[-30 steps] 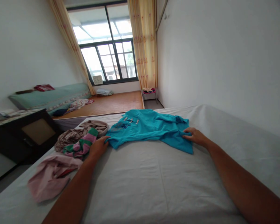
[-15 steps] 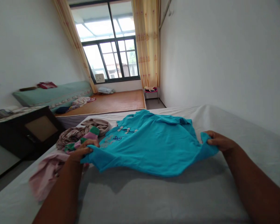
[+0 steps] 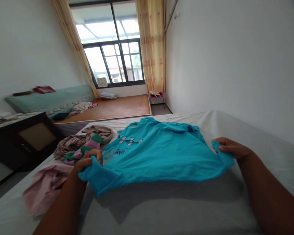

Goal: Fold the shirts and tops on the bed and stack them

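A turquoise shirt (image 3: pixel 159 150) is spread over the white-sheeted bed (image 3: pixel 176 212), its near edge raised off the sheet and casting a shadow. White toggles and a dark blue print show on its left part. My left hand (image 3: pixel 90 160) is closed on the near left corner of the fabric. At the near right corner, my right hand (image 3: pixel 231 147) pinches the cloth between thumb and fingers. The near edge stretches nearly straight between both hands. The shirt's far end rests on the bed.
Beside my left arm lie a pink garment (image 3: pixel 47 187), a green and pink striped piece (image 3: pixel 83 151) and brownish clothes (image 3: pixel 71 145). A dark cabinet (image 3: pixel 26 140) stands at the left. Beyond is another bed with a brown mat (image 3: pixel 122 107); a white wall (image 3: pixel 235 65) runs along the right.
My hands have moved slightly farther apart with the shirt's corners, and the sagging near edge has become straighter. The view has shifted a little to the right.
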A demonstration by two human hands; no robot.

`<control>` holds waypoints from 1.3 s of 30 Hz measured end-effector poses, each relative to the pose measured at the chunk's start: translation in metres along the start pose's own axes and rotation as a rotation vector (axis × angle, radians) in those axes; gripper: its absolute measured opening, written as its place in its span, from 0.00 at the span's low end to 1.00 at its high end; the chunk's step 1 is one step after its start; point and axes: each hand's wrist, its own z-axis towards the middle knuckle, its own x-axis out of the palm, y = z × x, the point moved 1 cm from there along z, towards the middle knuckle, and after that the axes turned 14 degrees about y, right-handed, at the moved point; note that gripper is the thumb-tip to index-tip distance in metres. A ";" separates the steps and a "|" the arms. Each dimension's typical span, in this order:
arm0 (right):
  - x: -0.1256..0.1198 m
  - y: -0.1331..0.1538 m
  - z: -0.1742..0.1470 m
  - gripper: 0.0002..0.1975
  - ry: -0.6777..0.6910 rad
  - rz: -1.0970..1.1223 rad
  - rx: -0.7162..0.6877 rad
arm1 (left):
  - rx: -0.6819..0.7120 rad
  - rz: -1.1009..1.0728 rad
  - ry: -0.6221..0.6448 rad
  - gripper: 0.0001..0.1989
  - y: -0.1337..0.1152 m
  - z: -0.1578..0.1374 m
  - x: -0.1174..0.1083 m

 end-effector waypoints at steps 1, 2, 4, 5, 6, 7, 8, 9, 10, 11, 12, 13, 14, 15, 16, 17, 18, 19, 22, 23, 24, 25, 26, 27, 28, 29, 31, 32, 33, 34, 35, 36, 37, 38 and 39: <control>0.003 0.002 0.004 0.21 0.071 -0.030 0.064 | -0.051 -0.048 0.037 0.30 -0.006 0.002 0.003; 0.006 0.003 0.009 0.21 0.131 -0.066 0.123 | -0.088 -0.101 0.087 0.29 -0.012 0.006 0.007; 0.009 0.003 0.017 0.20 0.206 -0.153 0.206 | -0.120 -0.111 0.142 0.27 -0.025 0.018 0.015; 0.009 0.002 0.021 0.19 0.222 -0.198 0.231 | -0.121 -0.088 0.134 0.26 -0.029 0.024 0.019; 0.009 0.001 0.023 0.20 0.224 -0.235 0.246 | -0.119 -0.061 0.108 0.26 -0.031 0.031 0.021; 0.008 -0.001 0.025 0.20 0.214 -0.257 0.251 | -0.120 -0.032 0.069 0.26 -0.030 0.037 0.022; 0.006 -0.002 0.025 0.21 0.188 -0.265 0.249 | -0.124 0.000 0.013 0.27 -0.028 0.042 0.021; 0.004 -0.002 0.025 0.22 0.147 -0.265 0.241 | -0.133 0.035 -0.055 0.27 -0.024 0.045 0.019; 0.002 -0.003 0.025 0.23 0.093 -0.263 0.225 | -0.145 0.073 -0.125 0.28 -0.019 0.047 0.016; -0.001 -0.003 0.024 0.25 0.031 -0.264 0.205 | -0.158 0.115 -0.188 0.28 -0.014 0.047 0.012; -0.003 -0.003 0.024 0.25 -0.028 -0.268 0.184 | -0.172 0.159 -0.241 0.28 -0.008 0.047 0.008; -0.006 -0.004 0.024 0.26 -0.077 -0.277 0.169 | -0.186 0.203 -0.288 0.28 -0.002 0.046 0.005; -0.008 -0.005 0.024 0.26 -0.115 -0.289 0.162 | -0.200 0.248 -0.325 0.28 0.003 0.046 0.003; -0.010 -0.008 0.025 0.26 -0.143 -0.303 0.164 | -0.215 0.293 -0.352 0.28 0.007 0.045 0.002; -0.012 -0.011 0.026 0.25 -0.167 -0.318 0.169 | -0.228 0.336 -0.370 0.27 0.012 0.045 0.002; -0.015 -0.014 0.028 0.24 -0.199 -0.339 0.172 | -0.236 0.375 -0.377 0.26 0.015 0.045 0.003; -0.018 -0.019 0.031 0.23 -0.244 -0.367 0.170 | -0.240 0.405 -0.376 0.26 0.018 0.046 0.005; -0.021 -0.024 0.034 0.22 -0.303 -0.402 0.169 | -0.239 0.426 -0.368 0.26 0.021 0.047 0.007; -0.033 -0.042 0.043 0.21 -0.523 -0.546 0.196 | -0.214 0.451 -0.314 0.25 0.028 0.049 0.011; -0.037 -0.048 0.046 0.20 -0.583 -0.594 0.208 | -0.210 0.456 -0.299 0.24 0.030 0.050 0.012; -0.041 -0.053 0.050 0.19 -0.629 -0.634 0.220 | -0.211 0.464 -0.285 0.24 0.031 0.050 0.013; -0.044 -0.058 0.053 0.19 -0.659 -0.666 0.230 | -0.215 0.473 -0.270 0.23 0.032 0.050 0.014; -0.047 -0.061 0.057 0.19 -0.669 -0.689 0.239 | -0.220 0.484 -0.255 0.22 0.034 0.050 0.014; -0.050 -0.062 0.061 0.18 -0.657 -0.700 0.252 | -0.224 0.496 -0.239 0.22 0.034 0.050 0.015; -0.053 -0.061 0.065 0.19 -0.624 -0.700 0.266 | -0.224 0.507 -0.221 0.21 0.035 0.050 0.015; -0.056 -0.058 0.069 0.20 -0.585 -0.691 0.278 | -0.222 0.518 -0.206 0.21 0.036 0.050 0.015; -0.062 -0.046 0.078 0.22 -0.536 -0.697 0.285 | -0.216 0.540 -0.185 0.20 0.036 0.050 0.016; -0.065 -0.039 0.083 0.23 -0.550 -0.731 0.283 | -0.214 0.550 -0.180 0.20 0.036 0.050 0.016; -0.068 -0.031 0.088 0.24 -0.587 -0.785 0.279 | -0.210 0.560 -0.177 0.20 0.036 0.050 0.016; -0.071 -0.025 0.093 0.25 -0.627 -0.849 0.274 | -0.205 0.569 -0.176 0.20 0.036 0.050 0.016; -0.074 -0.021 0.099 0.25 -0.652 -0.906 0.271 | -0.200 0.577 -0.175 0.19 0.036 0.050 0.016; -0.078 -0.018 0.105 0.25 -0.651 -0.946 0.268 | -0.194 0.583 -0.176 0.19 0.036 0.050 0.017; -0.082 -0.017 0.112 0.25 -0.637 -0.967 0.267 | -0.190 0.587 -0.177 0.19 0.036 0.049 0.017; -0.087 -0.018 0.118 0.23 -0.618 -0.977 0.261 | -0.186 0.590 -0.177 0.18 0.036 0.049 0.018; -0.094 -0.019 0.122 0.21 -0.618 -0.978 0.263 | -0.184 0.591 -0.177 0.18 0.035 0.049 0.019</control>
